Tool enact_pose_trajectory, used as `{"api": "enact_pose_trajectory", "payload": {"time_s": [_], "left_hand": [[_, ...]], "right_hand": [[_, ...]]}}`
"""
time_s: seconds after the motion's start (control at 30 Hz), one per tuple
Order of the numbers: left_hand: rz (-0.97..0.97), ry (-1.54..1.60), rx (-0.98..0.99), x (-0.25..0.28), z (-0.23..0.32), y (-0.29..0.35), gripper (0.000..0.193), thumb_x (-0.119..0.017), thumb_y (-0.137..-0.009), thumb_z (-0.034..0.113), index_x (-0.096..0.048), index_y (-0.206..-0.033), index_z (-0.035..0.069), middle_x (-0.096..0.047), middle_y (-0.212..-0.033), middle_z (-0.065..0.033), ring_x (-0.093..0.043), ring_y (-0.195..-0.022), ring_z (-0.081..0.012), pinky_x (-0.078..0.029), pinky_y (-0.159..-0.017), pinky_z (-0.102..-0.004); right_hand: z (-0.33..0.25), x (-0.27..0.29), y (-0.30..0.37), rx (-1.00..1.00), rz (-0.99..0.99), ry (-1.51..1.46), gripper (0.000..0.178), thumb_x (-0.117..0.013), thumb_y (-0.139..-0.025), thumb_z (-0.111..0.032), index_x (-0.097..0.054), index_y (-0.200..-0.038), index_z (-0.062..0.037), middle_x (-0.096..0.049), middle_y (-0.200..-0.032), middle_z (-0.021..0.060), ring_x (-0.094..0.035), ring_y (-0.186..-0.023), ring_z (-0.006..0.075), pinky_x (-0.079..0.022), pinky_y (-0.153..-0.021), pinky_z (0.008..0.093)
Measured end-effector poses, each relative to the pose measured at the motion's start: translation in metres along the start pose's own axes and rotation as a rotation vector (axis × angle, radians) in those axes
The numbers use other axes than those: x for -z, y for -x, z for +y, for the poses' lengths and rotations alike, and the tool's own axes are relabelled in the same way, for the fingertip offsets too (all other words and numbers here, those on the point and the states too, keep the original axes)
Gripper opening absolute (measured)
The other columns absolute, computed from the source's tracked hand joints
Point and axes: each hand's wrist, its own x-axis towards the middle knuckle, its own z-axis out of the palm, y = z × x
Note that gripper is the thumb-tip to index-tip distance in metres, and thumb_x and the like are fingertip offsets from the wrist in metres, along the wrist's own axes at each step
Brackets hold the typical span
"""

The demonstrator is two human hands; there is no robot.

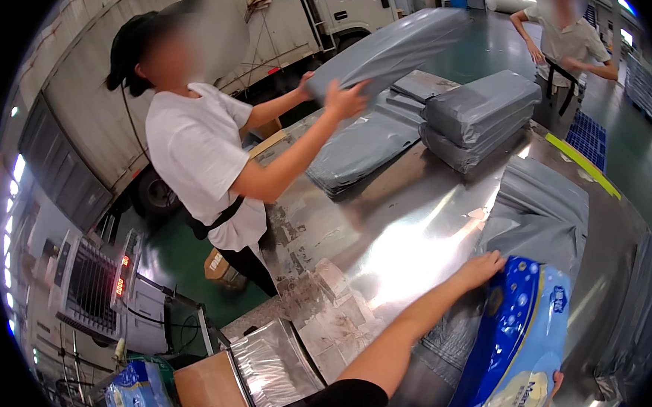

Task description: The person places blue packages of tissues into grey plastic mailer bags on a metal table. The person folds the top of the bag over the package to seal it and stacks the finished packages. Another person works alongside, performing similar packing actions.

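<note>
A long, shiny blue plastic-wrapped pack [523, 318], like a tissue bundle, slants up from the lower edge at the right. My left hand [483, 270] reaches across with its fingers closed at the pack's far left corner. Whether it also pinches the bag there, I cannot tell. Of my right hand [557, 382] only a few fingers show, curled against the pack's right side. Under and beyond the pack's far end lies a flat grey plastic bag [539, 209], wrinkled on the metal table [372, 230].
Across the table a person in white [195, 137] lifts a grey wrapped parcel [387, 47]. Grey parcels [481, 112] are stacked nearby. Another person [565, 32] stands at the far right. Left are a cardboard box [210, 389], a scale display [121, 276] and another blue pack [137, 394].
</note>
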Motion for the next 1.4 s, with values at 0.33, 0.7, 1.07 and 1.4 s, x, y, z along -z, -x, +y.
{"api": "enact_pose_trajectory", "payload": {"time_s": [0.33,0.7,1.07,1.4], "left_hand": [[0.234,0.404,0.183,-0.047,-0.027,-0.039,0.023,-0.055,-0.087,0.008,-0.040,-0.104,0.004,-0.043,-0.102,-0.0199,-0.052,-0.094,-0.0425,-0.044,-0.076,-0.0448],[0.178,0.527,0.440,-0.077,-0.054,-0.056,0.043,-0.062,-0.076,0.007,-0.038,-0.112,-0.001,-0.047,-0.110,-0.0260,-0.049,-0.103,-0.0463,-0.042,-0.086,-0.0479],[0.261,0.487,0.492,-0.092,-0.061,-0.065,0.054,-0.059,-0.085,0.016,-0.039,-0.131,-0.003,-0.050,-0.114,-0.0263,-0.051,-0.106,-0.0445,-0.043,-0.091,-0.0467],[0.288,0.311,0.427,-0.024,-0.028,-0.086,0.032,-0.053,-0.094,0.030,-0.058,-0.092,-0.002,-0.054,-0.101,-0.0205,-0.057,-0.080,-0.0434,-0.046,-0.071,-0.0496]], "right_hand": [[-0.016,0.050,-0.171,0.258,0.278,0.038,0.045,-0.047,-0.098,-0.030,-0.053,-0.128,0.0024,-0.056,-0.127,0.0180,-0.056,-0.114,0.0252,-0.040,-0.102,0.0377],[-0.027,0.105,-0.349,0.585,0.252,0.323,0.025,-0.052,-0.090,-0.003,-0.061,-0.113,0.0019,-0.067,-0.096,0.0072,-0.062,-0.084,0.0126,-0.051,-0.076,0.0258],[-0.031,0.135,-0.401,0.418,0.200,0.031,0.036,-0.050,-0.099,-0.023,-0.056,-0.128,-0.0019,-0.065,-0.105,0.0081,-0.063,-0.091,0.0113,-0.051,-0.082,0.0231],[-0.196,-0.010,-0.282,0.980,0.431,0.779,0.052,-0.062,-0.089,-0.027,-0.046,-0.137,-0.0132,-0.042,-0.142,0.0166,-0.045,-0.128,0.0336,-0.038,-0.104,0.0418]]}}
